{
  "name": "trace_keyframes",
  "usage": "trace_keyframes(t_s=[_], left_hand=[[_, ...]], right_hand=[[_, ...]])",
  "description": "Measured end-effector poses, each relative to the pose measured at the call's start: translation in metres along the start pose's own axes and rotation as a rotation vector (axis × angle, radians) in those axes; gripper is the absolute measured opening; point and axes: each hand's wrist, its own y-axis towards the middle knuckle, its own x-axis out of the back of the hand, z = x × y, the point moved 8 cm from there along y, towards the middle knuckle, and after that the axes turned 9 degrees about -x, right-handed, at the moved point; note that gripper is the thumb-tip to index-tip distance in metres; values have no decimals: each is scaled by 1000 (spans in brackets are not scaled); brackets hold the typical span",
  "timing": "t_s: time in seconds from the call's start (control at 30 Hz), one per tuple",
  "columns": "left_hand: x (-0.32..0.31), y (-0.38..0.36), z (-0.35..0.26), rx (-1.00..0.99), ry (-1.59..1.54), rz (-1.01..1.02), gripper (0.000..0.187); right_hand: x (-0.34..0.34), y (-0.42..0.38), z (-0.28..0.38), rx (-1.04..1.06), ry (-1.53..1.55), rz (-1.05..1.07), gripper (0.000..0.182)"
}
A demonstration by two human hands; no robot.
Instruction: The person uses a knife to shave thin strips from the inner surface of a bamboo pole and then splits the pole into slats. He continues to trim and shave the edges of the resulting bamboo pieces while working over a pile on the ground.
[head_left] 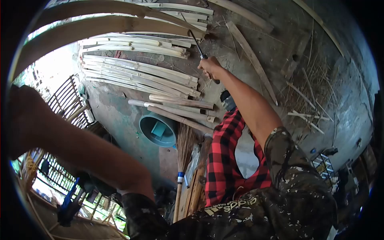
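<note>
My right hand (211,68) is closed around the dark handle of a thin metal-bladed tool (197,43). The far part of the tool crosses the right end of a long bamboo piece (100,28), close to the camera. A second bamboo length (88,9) runs above it, and the two draw close together at that end. My left hand (22,116) is raised at the far left edge, dark and partly cut off; its fingers cannot be made out, nor whether it touches the bamboo.
Several split bamboo strips (140,74) lie in rows on the floor. Nearer me are a teal basin (146,140), a stick broom (184,148) and round poles (180,116). A flat board (254,60) and scattered slivers (316,100) lie right. A slatted bamboo panel (66,98) stands left.
</note>
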Motion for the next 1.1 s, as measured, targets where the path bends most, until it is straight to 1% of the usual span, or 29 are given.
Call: trace_keyframes(t_s=[0.07,0.1,0.13,0.17,0.2,0.23,0.27,0.3,0.33,0.37,0.4,0.43,0.5,0.53,0.6,0.63,0.67,0.7,0.73,0.8,0.83,0.87,0.9,0.93,0.97,1.0,1.03,1.07,1.1], left_hand=[[20,-61,51,13,80,-62,48],[23,-107,83,90,74,-63,49],[18,-162,112,221,35,-40,50],[1,-221,131,397,-14,12,51],[-34,-277,134,638,-35,84,50],[-32,-341,163,871,-12,151,53],[-28,-396,189,991,75,276,56],[-31,-446,207,1071,11,331,61],[-35,-490,229,1230,-55,344,66],[-41,-522,245,1269,-126,487,65],[-53,-519,237,1097,10,368,68],[-54,-529,259,887,54,304,66],[-62,-523,230,989,282,351,58],[-62,-527,241,851,285,357,56],[-57,-535,259,607,312,379,52],[-56,-538,259,655,288,368,50],[-57,-541,259,703,260,355,48],[-60,-544,257,753,230,343,46],[-58,-545,259,744,179,288,41],[-51,-540,252,731,216,335,42],[-46,-536,249,721,237,353,43],[-38,-538,252,728,235,355,44],[-29,-541,262,721,231,352,45],[-23,-537,266,704,228,350,46],[-24,-535,258,691,186,336,47],[-24,-532,250,680,202,354,47],[-24,-532,245,693,237,402,54],[-26,-529,234,690,242,397,55],[-25,-527,234,662,265,415,55]], right_hand=[[-9,-6,0,2,64,45,13],[-14,2,-3,2,84,66,22],[-19,5,-5,33,123,110,28],[-21,6,-3,69,157,156,34],[-22,1,2,110,176,172,38],[-23,-4,6,154,196,190,43],[-26,3,4,202,188,221,44],[-30,15,4,258,177,253,45],[-33,17,6,295,199,310,46],[-36,19,3,327,220,368,47],[-38,44,0,389,250,417,47],[-42,70,-2,445,279,471,47],[-41,82,0,522,224,416,46],[-38,89,0,554,202,386,45],[-17,102,1,766,-61,53,42],[-6,81,8,862,-181,-121,41],[16,63,3,903,13,-66,37],[30,57,5,900,-76,8,34],[52,55,7,895,-161,80,31],[119,26,19,981,-315,0,27],[155,29,18,937,-187,65,24],[196,16,17,952,-131,-7,24],[243,37,18,971,-231,-168,27],[289,59,9,902,-221,-283,30],[331,92,-6,911,-175,-342,33],[371,132,-27,900,-212,-440,35],[401,170,-55,872,-157,-471,38],[428,212,-83,870,-311,-571,43],[410,157,-103,758,-594,-507,51]])
